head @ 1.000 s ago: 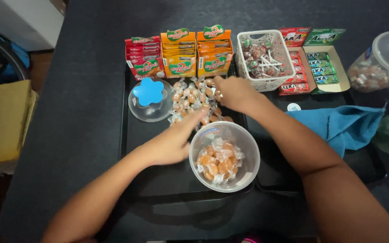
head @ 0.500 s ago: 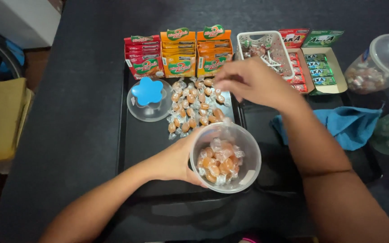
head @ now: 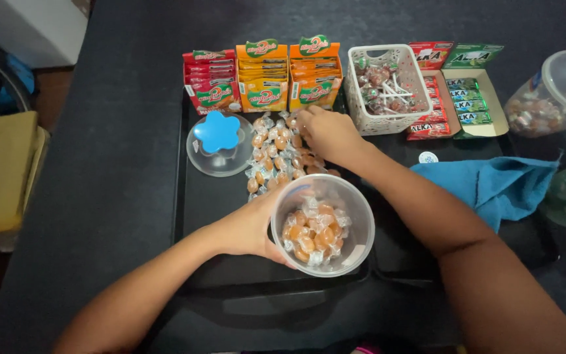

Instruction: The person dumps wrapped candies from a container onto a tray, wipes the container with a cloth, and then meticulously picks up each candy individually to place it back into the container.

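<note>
The clear plastic jar (head: 323, 225) is round, see-through and partly full of orange wrapped candies. I see my left hand (head: 247, 228) wrapped around its side, holding it. Just past the jar, my right hand (head: 325, 133) rests palm down on the pile of loose candies (head: 273, 154), fingers curled; I cannot tell if it holds one. All sits on a black tray (head: 188, 196).

Two bare forearms, sleeveless to the frame's near edge, end in an unadorned left hand (head: 247, 229) and right hand (head: 327, 133), with no rings, watch, bracelets or gloves in view.
</note>
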